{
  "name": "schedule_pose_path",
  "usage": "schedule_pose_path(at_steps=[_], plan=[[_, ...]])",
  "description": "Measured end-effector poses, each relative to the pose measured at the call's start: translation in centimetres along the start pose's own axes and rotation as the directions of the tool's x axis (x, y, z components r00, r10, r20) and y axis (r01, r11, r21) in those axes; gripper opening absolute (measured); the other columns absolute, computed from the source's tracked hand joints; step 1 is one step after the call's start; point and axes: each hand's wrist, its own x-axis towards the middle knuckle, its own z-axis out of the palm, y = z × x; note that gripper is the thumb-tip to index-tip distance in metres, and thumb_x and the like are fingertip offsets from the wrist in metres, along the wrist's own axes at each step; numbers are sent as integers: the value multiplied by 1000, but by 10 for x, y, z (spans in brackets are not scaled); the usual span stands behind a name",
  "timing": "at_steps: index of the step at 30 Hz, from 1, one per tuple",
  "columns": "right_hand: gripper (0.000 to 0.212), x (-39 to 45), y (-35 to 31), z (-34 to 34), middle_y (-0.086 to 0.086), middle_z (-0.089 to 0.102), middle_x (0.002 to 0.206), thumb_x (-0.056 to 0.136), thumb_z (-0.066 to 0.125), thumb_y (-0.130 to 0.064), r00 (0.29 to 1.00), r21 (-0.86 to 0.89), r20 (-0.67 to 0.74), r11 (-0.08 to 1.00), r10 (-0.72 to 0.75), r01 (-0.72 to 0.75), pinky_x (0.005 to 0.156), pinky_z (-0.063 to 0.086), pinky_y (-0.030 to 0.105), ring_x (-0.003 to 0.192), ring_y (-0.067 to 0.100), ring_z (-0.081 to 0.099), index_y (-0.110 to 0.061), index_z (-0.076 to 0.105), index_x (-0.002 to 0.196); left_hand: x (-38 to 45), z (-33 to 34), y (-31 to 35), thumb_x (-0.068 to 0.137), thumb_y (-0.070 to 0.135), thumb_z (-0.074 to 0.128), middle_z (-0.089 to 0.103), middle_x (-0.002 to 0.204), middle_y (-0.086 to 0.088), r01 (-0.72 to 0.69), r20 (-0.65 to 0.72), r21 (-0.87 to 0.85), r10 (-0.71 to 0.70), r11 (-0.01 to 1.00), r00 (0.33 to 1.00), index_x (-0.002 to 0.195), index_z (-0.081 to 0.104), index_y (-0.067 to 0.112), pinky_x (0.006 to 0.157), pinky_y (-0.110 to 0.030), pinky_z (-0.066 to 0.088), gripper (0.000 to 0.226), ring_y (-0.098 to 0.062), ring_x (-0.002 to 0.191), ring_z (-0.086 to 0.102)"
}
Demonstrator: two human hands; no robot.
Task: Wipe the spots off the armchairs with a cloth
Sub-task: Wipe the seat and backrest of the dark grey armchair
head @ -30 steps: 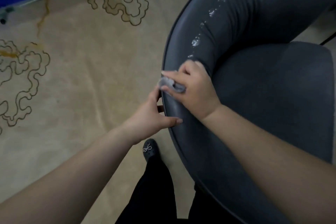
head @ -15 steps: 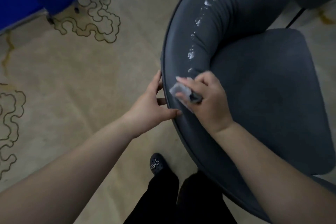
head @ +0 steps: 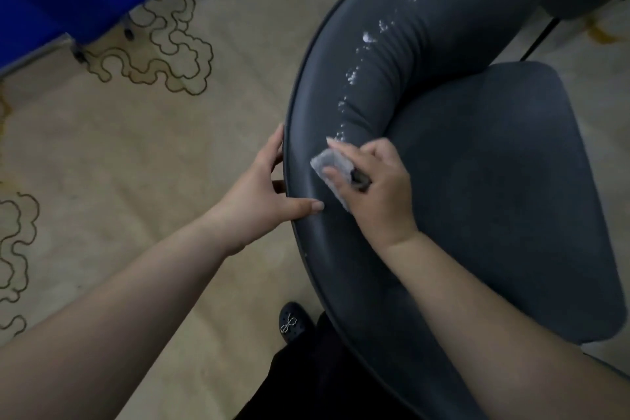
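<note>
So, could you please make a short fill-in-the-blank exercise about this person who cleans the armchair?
1. The right hand holds a small grey ____ against the armchair.
2. The left hand grips the armchair's outer ____.
3. The spots along the padded backrest are ____ in colour.
4. Below the armchair, one dark ____ with a sparkly bow stands on the carpet.

Missing words: cloth; rim; white; shoe

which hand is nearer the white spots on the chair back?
Right. The right hand, gripping the cloth, has its fingertips just below the lowest white spots. The left hand grips the chair back's outer rim, further off.
</note>
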Motion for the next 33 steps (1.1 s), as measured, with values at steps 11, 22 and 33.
schedule_pose_path(at_steps=[11,22,33], plan=[[38,-1,10,-3,-11,40,81,84,62,-40,990,108,-47,986,132,-126,68,33,2,69,-2,47,-26,65,119,22,-13,10,65,24,87,30,118,50,5,-15,88,-4,996,1000,147,8,52,80,-18,54,117,18,97,56],[35,103,13,23,-5,47,91,84,68,-29,898,85,-245,931,365,-355,75,32,-3,79,-3,50,-26,66,118,83,-37,43,68,19,86,28,154,14,-38,127,141,20,989,992,153,4,38,73,-13,53,120,7,98,62],[34,122,11,35,-3,47,88,85,68,-30,769,76,-447,876,457,-476,73,32,-1,76,2,48,-22,67,118,164,-66,82,72,13,83,35,150,15,-175,359,239,80,955,930,153,10,36,86,-29,55,111,-3,95,68]])
